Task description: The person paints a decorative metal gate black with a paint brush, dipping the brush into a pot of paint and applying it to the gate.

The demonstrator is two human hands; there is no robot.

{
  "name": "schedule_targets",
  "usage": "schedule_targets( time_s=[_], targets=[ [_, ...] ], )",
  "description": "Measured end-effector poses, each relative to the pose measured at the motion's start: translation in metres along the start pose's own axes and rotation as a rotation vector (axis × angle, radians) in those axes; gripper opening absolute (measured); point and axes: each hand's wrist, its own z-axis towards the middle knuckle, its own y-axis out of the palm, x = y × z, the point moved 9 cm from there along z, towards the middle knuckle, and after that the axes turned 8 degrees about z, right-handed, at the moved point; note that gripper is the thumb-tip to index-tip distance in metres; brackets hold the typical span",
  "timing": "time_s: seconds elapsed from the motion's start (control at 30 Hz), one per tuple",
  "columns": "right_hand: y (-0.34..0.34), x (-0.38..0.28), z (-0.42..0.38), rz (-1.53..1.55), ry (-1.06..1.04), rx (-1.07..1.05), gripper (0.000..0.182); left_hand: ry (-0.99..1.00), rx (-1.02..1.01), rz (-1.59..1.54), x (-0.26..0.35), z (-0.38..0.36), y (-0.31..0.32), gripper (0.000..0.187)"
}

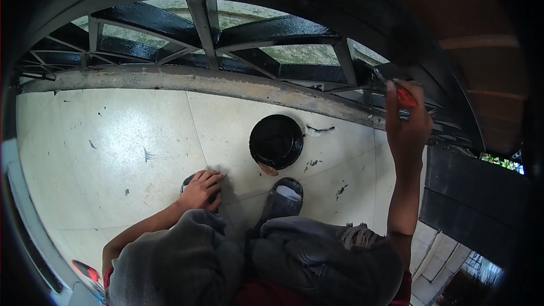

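Observation:
My right hand (409, 114) is closed on the red handle of a brush (406, 96) at the right. The brush's head reaches up to the dark metal frame (283, 28), where its bristles are hard to make out against the black bars. My left hand (203, 190) rests low at the centre left, over the front of my left shoe, fingers bent and a little apart, with nothing visible in it. Between my hands, on the pale tiles, stands a round black container (276, 141) with dark, glossy contents.
A ledge (255, 92) runs along the frame's foot. Dark spots mark the tiled floor (124, 147). My right shoe (285, 199) is just below the container. A red object (85, 270) lies at the lower left, and a dark panel (476, 192) is at the right.

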Motion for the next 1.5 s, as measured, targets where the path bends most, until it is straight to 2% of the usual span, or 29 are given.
schedule_targets(
  time_s=[0.07,0.13,0.17,0.23,0.3,0.43,0.5,0.53,0.57,0.67,0.7,0.77,0.8,0.9,0.97,1.07,1.1,1.17,1.2,1.23,1.3,1.37,1.43,1.5],
  targets=[
    [-0.006,0.007,-0.011,0.013,0.055,0.048,0.012,0.007,-0.023,0.005,0.002,-0.002,0.002,0.020],
    [-0.008,0.046,-0.034,0.558,0.293,0.300,0.010,-0.011,0.008,0.002,-0.002,-0.002,0.003,0.021],
    [-0.012,0.051,-0.042,0.548,0.312,0.326,0.010,0.011,-0.012,0.016,0.000,-0.004,0.004,0.021],
    [-0.008,0.048,-0.041,0.327,0.293,0.222,0.008,-0.004,-0.019,0.001,0.000,0.001,0.001,0.020],
    [-0.029,0.035,-0.055,0.407,0.272,0.452,0.010,-0.012,-0.008,0.010,0.002,0.002,0.001,0.020],
    [-0.009,0.013,-0.040,0.186,0.083,0.337,0.014,-0.011,-0.025,0.028,0.002,0.004,0.006,0.020],
    [-0.008,0.023,-0.034,0.212,0.125,0.257,0.017,-0.004,-0.030,0.045,0.005,0.006,0.005,0.020],
    [-0.021,0.021,-0.034,0.260,0.120,0.319,0.019,-0.011,-0.036,0.048,0.005,0.005,0.006,0.020],
    [-0.036,0.013,-0.035,0.302,0.005,0.469,0.019,-0.020,-0.035,0.051,0.005,0.006,0.006,0.021],
    [-0.025,0.008,-0.033,0.320,-0.070,0.437,0.019,-0.027,-0.054,0.073,0.007,0.007,0.008,0.020],
    [-0.030,0.014,-0.032,0.321,-0.058,0.454,0.019,-0.035,-0.047,0.069,0.007,0.006,0.009,0.020],
    [-0.029,0.030,-0.021,0.311,0.101,0.273,0.020,-0.036,-0.061,0.087,0.008,0.005,0.010,0.020],
    [-0.038,0.025,-0.023,0.348,0.077,0.349,0.020,-0.037,-0.060,0.082,0.008,0.006,0.009,0.019],
    [-0.016,0.024,-0.039,0.287,0.014,0.373,0.013,-0.043,-0.057,0.083,0.011,0.008,0.005,0.019],
    [-0.005,0.029,-0.039,0.184,0.037,0.298,0.013,-0.046,-0.059,0.081,0.011,0.008,0.008,0.020],
    [-0.036,0.019,-0.041,0.380,0.005,0.505,0.015,-0.056,-0.051,0.066,0.011,0.008,0.007,0.020],
    [-0.031,0.022,-0.041,0.382,0.004,0.505,0.015,-0.058,-0.050,0.067,0.010,0.008,0.007,0.020],
    [-0.007,0.029,-0.030,0.197,0.054,0.324,0.017,-0.040,-0.049,0.069,0.010,0.008,0.008,0.019],
    [-0.006,0.036,-0.030,0.243,0.128,0.305,0.019,-0.044,-0.044,0.068,0.008,0.007,0.008,0.019],
    [-0.007,0.032,-0.029,0.246,0.125,0.302,0.019,-0.042,-0.050,0.072,0.009,0.007,0.008,0.019],
    [-0.025,0.016,-0.032,0.321,-0.021,0.480,0.018,-0.051,-0.045,0.066,0.010,0.009,0.007,0.019],
    [-0.016,0.020,-0.036,0.305,-0.020,0.439,0.017,-0.049,-0.051,0.055,0.009,0.008,0.006,0.019],
    [-0.008,0.036,-0.031,0.295,0.186,0.299,0.018,-0.061,-0.036,0.045,0.008,0.008,0.004,0.019],
    [-0.018,0.025,-0.035,0.295,0.135,0.350,0.016,-0.043,-0.054,0.052,0.009,0.008,0.005,0.019]
  ],
)
